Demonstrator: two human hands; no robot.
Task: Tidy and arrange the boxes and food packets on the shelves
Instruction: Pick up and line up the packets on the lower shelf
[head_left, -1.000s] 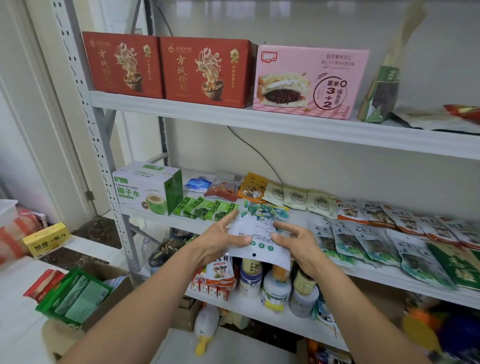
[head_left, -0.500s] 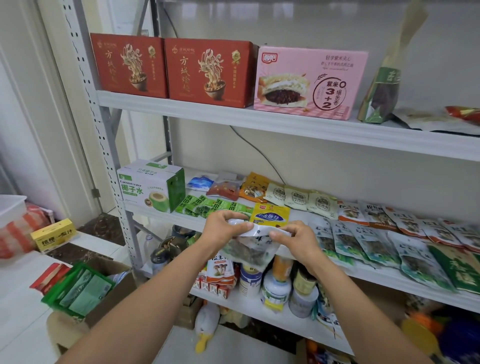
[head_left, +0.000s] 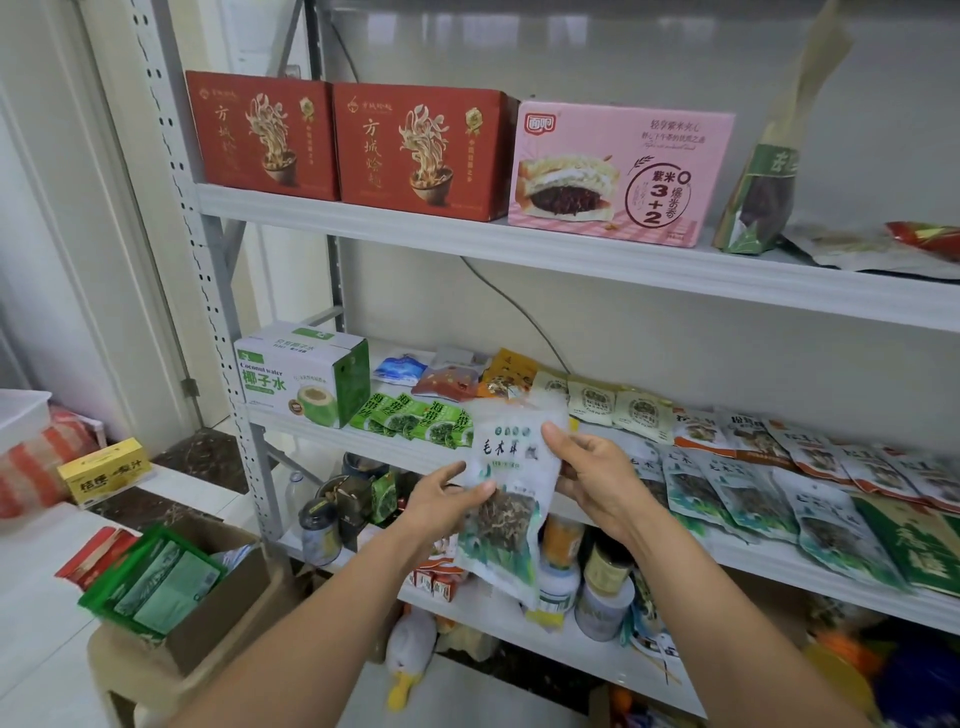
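Observation:
I hold a white and green packet of dried fungus (head_left: 511, 488) upright in front of the middle shelf (head_left: 322, 434), its printed face toward me. My left hand (head_left: 441, 501) pinches its left edge. My right hand (head_left: 587, 475) grips its right edge near the top. Several matching packets (head_left: 727, 488) lie in a row on the middle shelf to the right. Green seaweed packets (head_left: 415, 418) lie just left of the held one. Two red noodle boxes (head_left: 337, 143) and a pink bread box (head_left: 618, 174) stand on the top shelf (head_left: 519, 249).
A white and green coconut water box (head_left: 301, 374) stands at the middle shelf's left end. Jars and bottles (head_left: 587, 587) fill the lower shelf. A cardboard box with a green basket (head_left: 156, 582) sits on a stool at lower left. A yellow box (head_left: 106, 470) lies on the left counter.
The packet was turned over in my hands, from its back side through a folded, flat position to upright with the front facing me. The camera view moved slightly closer.

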